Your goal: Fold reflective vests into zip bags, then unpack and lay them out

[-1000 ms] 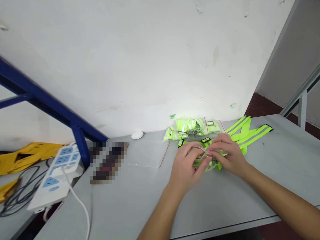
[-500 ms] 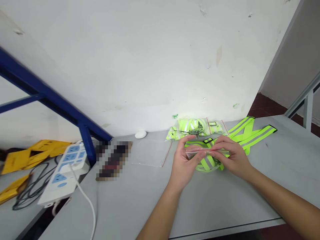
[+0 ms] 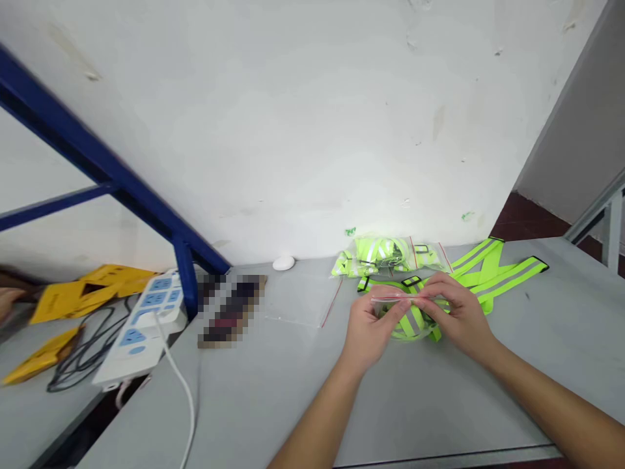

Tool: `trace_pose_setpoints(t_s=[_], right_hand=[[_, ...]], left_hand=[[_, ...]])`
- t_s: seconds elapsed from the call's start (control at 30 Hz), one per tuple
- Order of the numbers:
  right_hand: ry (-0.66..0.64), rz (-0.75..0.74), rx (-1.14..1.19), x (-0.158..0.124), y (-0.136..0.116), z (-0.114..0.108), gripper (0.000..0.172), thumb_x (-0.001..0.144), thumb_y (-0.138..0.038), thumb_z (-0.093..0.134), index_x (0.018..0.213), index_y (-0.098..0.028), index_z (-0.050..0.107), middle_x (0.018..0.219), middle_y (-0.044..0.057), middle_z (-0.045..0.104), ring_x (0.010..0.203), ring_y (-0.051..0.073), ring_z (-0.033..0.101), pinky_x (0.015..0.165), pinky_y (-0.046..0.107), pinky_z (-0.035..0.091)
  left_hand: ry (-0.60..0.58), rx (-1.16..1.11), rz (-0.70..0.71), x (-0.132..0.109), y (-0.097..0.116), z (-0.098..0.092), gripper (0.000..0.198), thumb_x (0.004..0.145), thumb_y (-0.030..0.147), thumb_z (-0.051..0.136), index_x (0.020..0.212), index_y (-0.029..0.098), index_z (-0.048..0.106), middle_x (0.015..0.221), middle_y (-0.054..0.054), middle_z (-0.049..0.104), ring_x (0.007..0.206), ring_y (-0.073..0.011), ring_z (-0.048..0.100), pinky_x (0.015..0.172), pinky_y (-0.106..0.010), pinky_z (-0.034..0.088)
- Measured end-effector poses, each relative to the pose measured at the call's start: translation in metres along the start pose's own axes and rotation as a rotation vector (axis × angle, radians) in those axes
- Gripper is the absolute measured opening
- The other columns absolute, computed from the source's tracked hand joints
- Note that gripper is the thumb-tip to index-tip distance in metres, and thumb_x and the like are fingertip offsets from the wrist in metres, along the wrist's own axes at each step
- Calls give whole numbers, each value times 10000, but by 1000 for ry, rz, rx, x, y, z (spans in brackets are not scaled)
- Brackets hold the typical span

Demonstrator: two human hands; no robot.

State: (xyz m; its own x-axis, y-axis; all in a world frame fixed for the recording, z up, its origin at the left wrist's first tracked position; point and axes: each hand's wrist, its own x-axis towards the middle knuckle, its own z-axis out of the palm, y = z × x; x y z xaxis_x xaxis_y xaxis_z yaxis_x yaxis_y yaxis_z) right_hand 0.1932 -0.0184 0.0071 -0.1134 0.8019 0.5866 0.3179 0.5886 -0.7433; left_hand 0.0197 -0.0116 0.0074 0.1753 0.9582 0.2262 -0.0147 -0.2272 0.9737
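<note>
My left hand (image 3: 368, 329) and my right hand (image 3: 454, 312) pinch the red-lined top edge of a clear zip bag (image 3: 409, 331), thumbs close together near the middle. Inside the bag is a coiled neon-green strap with a grey reflective stripe. Just behind my right hand, loose neon-green reflective straps (image 3: 510, 277) with black buckles lie spread on the grey table (image 3: 430, 397). Filled bags of the same green strap (image 3: 381, 254) rest against the wall beyond my hands. A flat clear zip bag (image 3: 303, 296) lies to the left.
At the wall sits a small white oval object (image 3: 284, 262). A blurred-out item (image 3: 233, 311) lies left of the flat bag. Farther left are a white power strip (image 3: 141, 326) with a white cable, yellow packets (image 3: 92, 290), and a blue metal frame (image 3: 146, 202).
The view has shifted slightly, so the scene sits a little farther right. My left fingers have curled down onto the bag's edge; both hands still pinch it.
</note>
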Motion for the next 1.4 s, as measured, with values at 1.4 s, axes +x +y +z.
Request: trace_pose_setpoints(t_s=[1.4], right_hand=[[66,183,162,-1,19,-2,134,813,-332,687,720,-238,664,779,15,555,748,160,540,652,280,443]], left_hand=[[287,-171,64,-2,-11,0,312,886,438,583,764,165,670,764,-25,656,752,-152,595,718,-245,467]])
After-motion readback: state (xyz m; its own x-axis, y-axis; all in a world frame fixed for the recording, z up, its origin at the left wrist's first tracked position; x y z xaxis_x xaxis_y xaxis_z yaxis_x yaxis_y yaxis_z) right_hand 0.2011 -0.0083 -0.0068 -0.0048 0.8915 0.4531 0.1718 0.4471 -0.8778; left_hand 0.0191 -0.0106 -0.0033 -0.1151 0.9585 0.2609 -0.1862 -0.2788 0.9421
